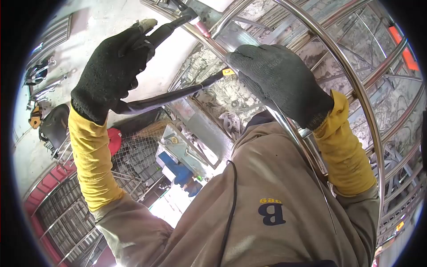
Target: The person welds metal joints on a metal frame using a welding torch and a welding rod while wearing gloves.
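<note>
My left hand (116,66), in a black glove with a yellow cuff, is closed around the handle of a TIG welding torch (168,32). The torch's pink nozzle (202,29) points down at a shiny metal tube (217,48), close to its surface. A dark sleeved cable (164,99) runs from beneath that hand toward the right. My right hand (280,80), also gloved, is closed over the tube work, its fingertips partly hidden. A thin filler rod (324,196) sticks out behind it, toward my body.
Curved polished tubes (351,73) arch around my right arm. A wire mesh rack (138,153) and a red-framed structure (33,200) stand at the lower left. A black welding helmet (55,124) and tools lie at far left. Scraps litter the floor.
</note>
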Available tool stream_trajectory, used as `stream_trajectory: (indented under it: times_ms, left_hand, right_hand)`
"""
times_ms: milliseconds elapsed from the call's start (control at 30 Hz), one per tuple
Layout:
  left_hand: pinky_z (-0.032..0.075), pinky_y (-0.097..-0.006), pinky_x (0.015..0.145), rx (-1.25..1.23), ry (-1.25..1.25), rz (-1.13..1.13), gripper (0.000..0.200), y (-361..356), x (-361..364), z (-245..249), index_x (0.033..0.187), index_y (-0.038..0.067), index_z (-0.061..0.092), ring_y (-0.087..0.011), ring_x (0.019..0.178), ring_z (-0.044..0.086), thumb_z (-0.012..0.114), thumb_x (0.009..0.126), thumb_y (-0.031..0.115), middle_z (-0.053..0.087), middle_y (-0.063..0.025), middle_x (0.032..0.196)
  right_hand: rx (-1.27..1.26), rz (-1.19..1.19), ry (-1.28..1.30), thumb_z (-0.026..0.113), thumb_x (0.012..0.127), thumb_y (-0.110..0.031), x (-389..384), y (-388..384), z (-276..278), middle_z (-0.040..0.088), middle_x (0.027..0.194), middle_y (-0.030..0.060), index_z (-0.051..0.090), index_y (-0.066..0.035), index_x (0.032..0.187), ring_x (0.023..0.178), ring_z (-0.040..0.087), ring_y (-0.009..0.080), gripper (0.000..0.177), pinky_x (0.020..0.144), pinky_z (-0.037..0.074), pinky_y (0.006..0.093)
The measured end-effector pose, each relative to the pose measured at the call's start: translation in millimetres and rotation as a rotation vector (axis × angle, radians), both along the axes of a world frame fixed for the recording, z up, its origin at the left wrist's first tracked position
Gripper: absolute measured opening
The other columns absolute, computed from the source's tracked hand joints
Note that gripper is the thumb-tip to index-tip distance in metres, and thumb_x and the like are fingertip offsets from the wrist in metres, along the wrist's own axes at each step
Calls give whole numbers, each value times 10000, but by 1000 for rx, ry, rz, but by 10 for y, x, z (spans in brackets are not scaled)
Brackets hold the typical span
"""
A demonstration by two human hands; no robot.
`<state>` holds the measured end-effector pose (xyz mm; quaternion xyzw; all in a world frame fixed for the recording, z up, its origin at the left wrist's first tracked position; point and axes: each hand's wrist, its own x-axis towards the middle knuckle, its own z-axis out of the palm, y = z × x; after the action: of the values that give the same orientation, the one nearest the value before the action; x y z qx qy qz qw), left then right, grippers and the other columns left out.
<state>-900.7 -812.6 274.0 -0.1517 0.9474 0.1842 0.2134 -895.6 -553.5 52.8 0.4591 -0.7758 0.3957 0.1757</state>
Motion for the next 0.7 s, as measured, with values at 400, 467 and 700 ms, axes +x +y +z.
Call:
stream_trajectory:
  times_ms: [400, 467, 700]
  left_hand:
    - [421, -231, 492, 76, -48, 143, 491, -32, -58, -15, 1601, 135, 541, -65, 551, 508, 574, 1126, 254, 627, -3, 878]
    - [409, -225, 480, 148, -32, 164, 514, -31, -28, -25, 1623, 145, 510, -65, 557, 510, 571, 1128, 270, 629, 0, 870]
    - [376, -208, 464, 37, 13, 58, 553, -4, 39, -34, 1629, 182, 537, -41, 554, 489, 598, 1083, 248, 596, 42, 852]
  right_hand:
    - [93, 25, -152, 739, 983, -159, -6, 15, 118, 733, 1264, 150, 707, -49, 1338, 1056, 726, 329, 373, 921, 575, 431]
    - [58, 51, -215, 744, 980, -149, 2, 16, 108, 725, 1287, 146, 706, -47, 1335, 1099, 706, 338, 371, 958, 544, 458]
    - [-45, 38, -90, 777, 903, -145, -20, -1, 70, 710, 1129, 124, 697, -30, 1266, 977, 708, 321, 389, 870, 567, 457]
